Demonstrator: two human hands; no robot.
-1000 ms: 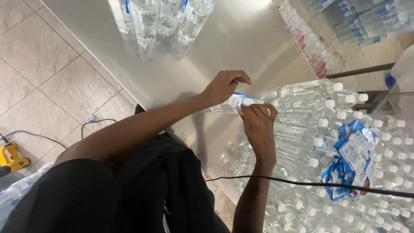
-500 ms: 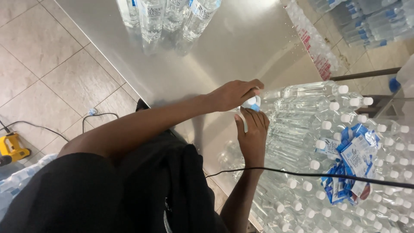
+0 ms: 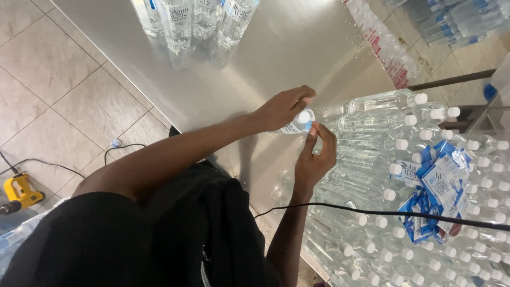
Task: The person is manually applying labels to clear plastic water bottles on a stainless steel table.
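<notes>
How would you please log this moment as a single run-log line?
left hand: holds labelled bottle | right hand: fingertips at the bottle | beside: pile of unlabelled bottles, label stack | surface: steel table
</notes>
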